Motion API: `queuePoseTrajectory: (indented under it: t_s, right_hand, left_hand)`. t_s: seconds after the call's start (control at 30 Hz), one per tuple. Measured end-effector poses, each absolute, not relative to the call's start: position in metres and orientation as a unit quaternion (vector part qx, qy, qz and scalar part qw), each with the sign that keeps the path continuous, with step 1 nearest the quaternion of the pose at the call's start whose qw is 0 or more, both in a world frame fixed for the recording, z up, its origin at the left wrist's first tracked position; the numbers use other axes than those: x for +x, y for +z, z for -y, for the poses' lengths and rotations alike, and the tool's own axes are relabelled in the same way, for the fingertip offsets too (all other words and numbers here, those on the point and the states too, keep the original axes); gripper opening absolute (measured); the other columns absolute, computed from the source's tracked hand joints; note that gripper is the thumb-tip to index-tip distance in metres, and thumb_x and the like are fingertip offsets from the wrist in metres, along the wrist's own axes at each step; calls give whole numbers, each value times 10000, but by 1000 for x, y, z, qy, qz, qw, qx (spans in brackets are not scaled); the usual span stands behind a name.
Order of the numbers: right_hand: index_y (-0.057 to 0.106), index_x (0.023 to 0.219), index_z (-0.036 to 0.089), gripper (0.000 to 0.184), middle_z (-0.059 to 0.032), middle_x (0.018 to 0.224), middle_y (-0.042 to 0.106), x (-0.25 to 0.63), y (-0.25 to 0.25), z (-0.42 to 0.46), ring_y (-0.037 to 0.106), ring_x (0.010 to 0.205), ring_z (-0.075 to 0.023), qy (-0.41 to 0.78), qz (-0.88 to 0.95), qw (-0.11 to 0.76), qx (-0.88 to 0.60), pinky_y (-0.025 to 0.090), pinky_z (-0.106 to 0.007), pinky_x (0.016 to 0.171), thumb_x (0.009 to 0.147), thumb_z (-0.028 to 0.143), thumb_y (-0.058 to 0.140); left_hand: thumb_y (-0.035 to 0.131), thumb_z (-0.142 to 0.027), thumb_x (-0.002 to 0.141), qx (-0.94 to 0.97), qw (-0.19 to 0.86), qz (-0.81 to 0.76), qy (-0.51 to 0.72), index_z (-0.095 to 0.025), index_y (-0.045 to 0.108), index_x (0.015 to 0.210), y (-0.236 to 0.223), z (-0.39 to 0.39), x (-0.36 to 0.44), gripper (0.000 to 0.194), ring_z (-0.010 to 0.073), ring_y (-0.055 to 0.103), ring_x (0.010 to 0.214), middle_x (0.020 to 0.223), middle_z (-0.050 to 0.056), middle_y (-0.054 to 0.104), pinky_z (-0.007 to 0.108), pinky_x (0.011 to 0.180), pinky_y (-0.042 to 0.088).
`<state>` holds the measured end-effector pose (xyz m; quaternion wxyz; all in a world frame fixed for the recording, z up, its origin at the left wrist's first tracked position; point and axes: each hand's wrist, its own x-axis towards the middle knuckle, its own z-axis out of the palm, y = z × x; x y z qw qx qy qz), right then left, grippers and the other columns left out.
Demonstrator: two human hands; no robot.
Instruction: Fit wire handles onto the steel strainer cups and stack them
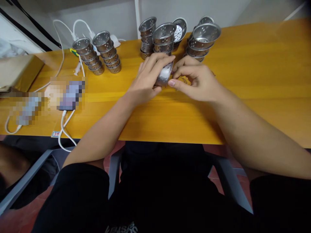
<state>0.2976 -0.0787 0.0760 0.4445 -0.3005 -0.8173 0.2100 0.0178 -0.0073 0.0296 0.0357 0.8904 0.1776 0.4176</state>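
My left hand (147,76) is wrapped round a perforated metal cup (165,75), which is tipped on its side with its rim facing right. Close by that rim is my right hand (200,79), thumb and fingers curled in toward each other. Whatever the right fingertips hold, if anything, is too small to make out. Thin brownish strands (181,88) show on the wooden table (150,119) beneath the right hand. Stacked perforated cups (165,37) stand just beyond my left hand, and another stack (202,40) rises behind my right.
Two more cup stacks (107,51) stand at the back left, near white cables and plugs (75,35). A phone (71,95) on a charging cable lies left, with a second blurred device (29,110) beyond. A cardboard box (23,72) sits at the far left.
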Motion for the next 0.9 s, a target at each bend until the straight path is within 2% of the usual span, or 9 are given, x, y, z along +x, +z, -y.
queuePoseTrajectory:
  t_s: [0.07,0.17,0.3,0.47,0.6,0.7,0.77,0.83,0.9]
  right_hand:
    - [938,1032,506,478,-103,1235,871,296,79,82,775,1252,-498,229,806,439,-325,644,-860,1167,1070,976,862]
    - [973,1105,577,423,-83,1299,900,295,83,86,755,1336,-523,247,793,431,-353,628,-897,1209,1038,985,884]
    - [964,1039,504,430,-92,1347,900,295,78,82,794,1247,-467,262,780,468,-321,694,-815,1141,1037,934,955]
    - [985,974,408,421,-129,1199,903,298,74,71,836,1118,-425,268,775,492,-293,730,-704,1004,970,809,1115]
    - [989,1002,447,384,-120,1207,906,303,76,72,845,1124,-446,273,783,474,-296,721,-761,1005,1001,824,1068]
    - [1002,1152,537,361,-103,1274,917,306,81,77,819,1231,-498,237,806,434,-326,715,-825,1043,1030,877,988]
    - [996,1213,577,344,-99,1309,911,308,83,79,799,1292,-516,210,813,426,-337,702,-847,1071,1079,884,921]
    - [989,1158,548,328,-111,1311,895,311,84,77,795,1306,-509,194,804,451,-335,692,-848,1107,1117,863,907]
    - [971,1079,483,370,-141,1319,873,315,80,71,780,1323,-503,179,789,484,-334,696,-827,1110,1112,850,950]
  left_hand:
    - [808,-297,720,891,25,-173,420,-548,363,1911,29,4,17,1296,467,587,1622,1837,76,629,767,1266,637]
    - [818,-320,835,893,27,-201,402,-537,370,1919,32,8,15,1193,466,574,1673,1871,70,614,757,1328,613]
    - [833,-375,913,889,29,-203,410,-483,401,1908,33,11,14,1090,460,572,1684,1876,82,614,715,1367,579]
    - [860,-406,875,896,46,-203,392,-494,366,1887,26,3,15,1130,460,530,1714,1916,54,567,690,1386,527]
    - [817,-415,913,892,58,-205,398,-514,383,1904,21,-2,17,1087,456,520,1717,1917,37,570,702,1413,515]
    - [840,-363,882,895,55,-214,387,-485,406,1915,25,2,18,1127,460,518,1718,1926,39,580,717,1430,535]
    - [799,-331,887,886,52,-225,401,-496,466,1894,33,10,19,1074,469,571,1707,1890,47,627,739,1419,556]
    - [748,-349,920,871,48,-236,429,-504,509,1868,42,21,18,990,461,619,1707,1850,69,664,750,1450,550]
    - [746,-444,963,843,40,-249,475,-493,532,1830,49,29,17,894,454,626,1729,1826,103,669,756,1522,505]
